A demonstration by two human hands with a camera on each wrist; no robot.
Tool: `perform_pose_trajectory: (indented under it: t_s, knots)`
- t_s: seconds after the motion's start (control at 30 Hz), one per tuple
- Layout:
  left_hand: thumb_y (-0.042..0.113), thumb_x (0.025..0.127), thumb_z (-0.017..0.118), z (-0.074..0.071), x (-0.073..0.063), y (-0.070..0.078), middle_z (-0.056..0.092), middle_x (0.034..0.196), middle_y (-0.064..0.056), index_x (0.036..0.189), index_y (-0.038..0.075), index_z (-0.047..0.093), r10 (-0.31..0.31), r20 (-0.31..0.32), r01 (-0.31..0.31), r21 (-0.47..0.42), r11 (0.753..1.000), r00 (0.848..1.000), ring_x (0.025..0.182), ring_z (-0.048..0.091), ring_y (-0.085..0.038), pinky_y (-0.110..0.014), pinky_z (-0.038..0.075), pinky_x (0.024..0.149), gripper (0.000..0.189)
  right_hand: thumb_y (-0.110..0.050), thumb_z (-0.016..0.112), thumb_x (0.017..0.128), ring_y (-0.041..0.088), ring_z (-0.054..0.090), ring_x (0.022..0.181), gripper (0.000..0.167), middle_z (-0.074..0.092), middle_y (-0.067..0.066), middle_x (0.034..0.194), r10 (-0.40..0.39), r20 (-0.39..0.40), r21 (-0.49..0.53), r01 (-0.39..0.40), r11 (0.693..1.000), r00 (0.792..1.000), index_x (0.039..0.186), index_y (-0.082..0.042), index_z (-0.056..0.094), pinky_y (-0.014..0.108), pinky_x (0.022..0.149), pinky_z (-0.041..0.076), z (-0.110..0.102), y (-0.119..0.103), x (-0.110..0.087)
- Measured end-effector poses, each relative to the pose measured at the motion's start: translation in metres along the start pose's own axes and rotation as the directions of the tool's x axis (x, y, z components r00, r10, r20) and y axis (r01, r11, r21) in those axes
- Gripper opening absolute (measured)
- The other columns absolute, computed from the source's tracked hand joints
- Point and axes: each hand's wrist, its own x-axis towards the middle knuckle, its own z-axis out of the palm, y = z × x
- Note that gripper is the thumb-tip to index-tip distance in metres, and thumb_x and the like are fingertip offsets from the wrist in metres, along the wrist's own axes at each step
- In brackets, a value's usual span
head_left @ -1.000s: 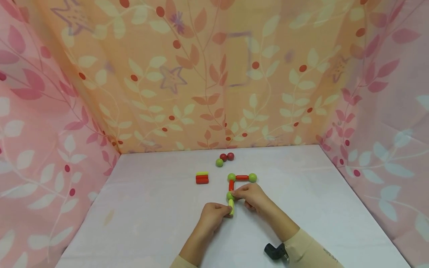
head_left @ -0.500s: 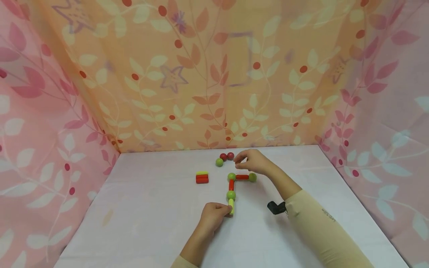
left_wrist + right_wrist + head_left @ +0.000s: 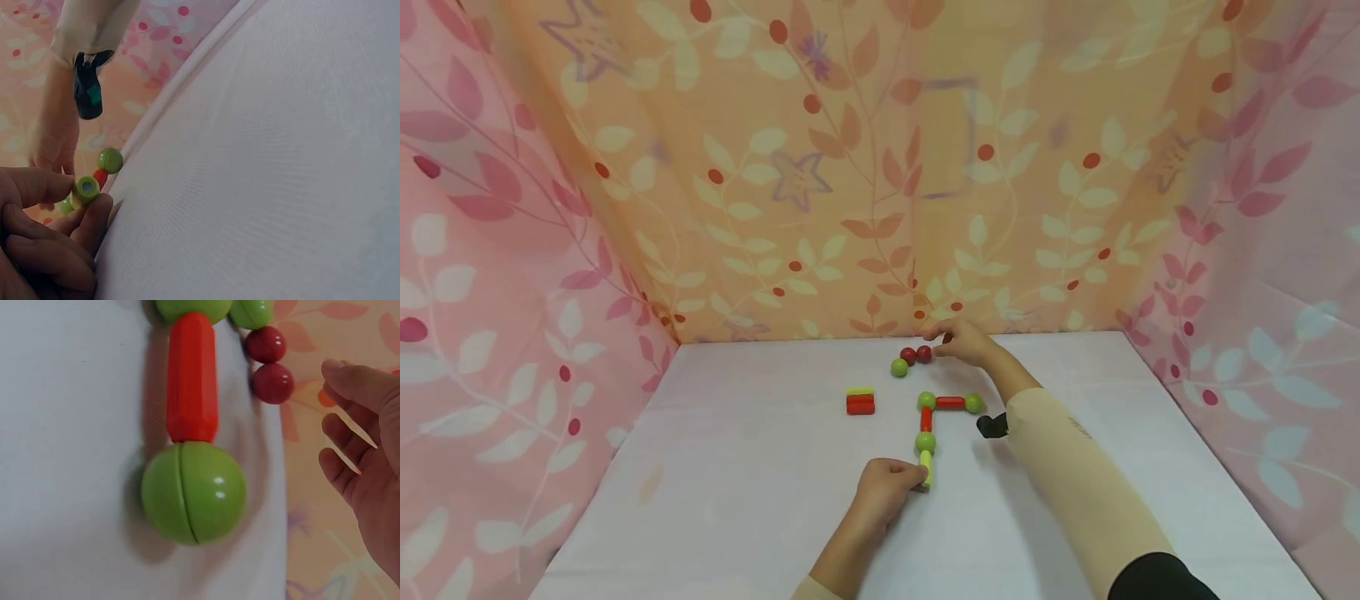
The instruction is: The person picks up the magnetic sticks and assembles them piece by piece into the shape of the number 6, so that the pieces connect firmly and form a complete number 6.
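Note:
My left hand [image 3: 882, 492] pinches a yellow-green rod [image 3: 927, 463] between thumb and finger; the left wrist view shows its round end [image 3: 86, 187]. That rod meets a green ball [image 3: 925, 442], from which a red rod [image 3: 926, 420] runs to a corner green ball [image 3: 927, 402]. A second red rod [image 3: 951, 402] leads right to an end green ball [image 3: 194, 492]. At the back, my right hand [image 3: 967, 342] is beside two red balls [image 3: 924, 354], fingers spread and loosely bent. In the right wrist view a gap separates its fingertips from the red balls [image 3: 273, 384].
A loose green ball [image 3: 899, 367] lies against the red balls. Left of the joined pieces, two red rods [image 3: 861, 409] and a yellow-green rod [image 3: 860, 391] lie side by side. Patterned cloth [image 3: 820, 275] rises behind the white table [image 3: 737, 467]. A black device [image 3: 992, 426] hangs at my right wrist.
My right hand has left the green ball at the yellow-green rod and moved away to the red balls at the back. My left hand keeps its pinch. The view has shifted slightly.

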Motion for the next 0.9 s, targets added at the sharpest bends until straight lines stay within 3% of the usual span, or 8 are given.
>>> perform_pose_trajectory:
  t_s: [0.13,0.37,0.73,0.9]
  knots:
    - [0.036,0.073,0.073,-0.001,0.000,0.001,0.063,0.085,0.003,0.078,0.013,0.071,-0.008,-0.005,0.008,0.008,1.000,1.000,0.086,0.049,-0.018,-0.032,0.038,0.068,0.024,-0.012,0.070,0.080,0.024,0.048,0.092,0.034,0.061,0.006,0.114,0.023,-0.033,0.021,-0.022,1.000,0.999,0.114,-0.011,0.064,0.034,0.074,0.042,0.011,0.010,0.010]
    - [0.037,0.073,0.073,0.000,0.003,-0.002,0.064,0.083,0.004,0.077,0.014,0.071,-0.014,-0.006,0.014,0.013,1.000,1.000,0.087,0.049,-0.018,-0.034,0.038,0.071,0.023,-0.012,0.071,0.079,0.023,0.049,0.091,0.039,0.059,-0.001,0.115,0.088,-0.055,0.050,-0.086,0.995,0.995,0.117,-0.014,0.062,0.034,0.078,0.042,0.030,0.018,0.019]
    - [0.035,0.074,0.073,0.002,0.002,-0.001,0.064,0.080,0.004,0.077,0.014,0.071,0.005,-0.021,-0.004,0.023,1.000,1.000,0.084,0.049,-0.016,-0.031,0.036,0.066,0.021,-0.009,0.069,0.080,0.023,0.052,0.091,0.035,0.058,-0.003,0.112,0.178,-0.105,0.134,-0.163,0.977,0.978,0.115,-0.012,0.062,0.034,0.080,0.045,0.041,0.018,0.017]
    - [0.036,0.074,0.072,0.002,0.003,-0.002,0.064,0.081,0.004,0.076,0.015,0.071,-0.006,-0.017,0.006,0.022,1.000,1.000,0.084,0.049,-0.016,-0.031,0.037,0.067,0.021,-0.009,0.070,0.080,0.023,0.051,0.091,0.034,0.058,-0.002,0.109,0.173,-0.122,0.145,-0.155,0.977,0.977,0.113,-0.013,0.063,0.033,0.077,0.045,0.046,0.019,0.016]
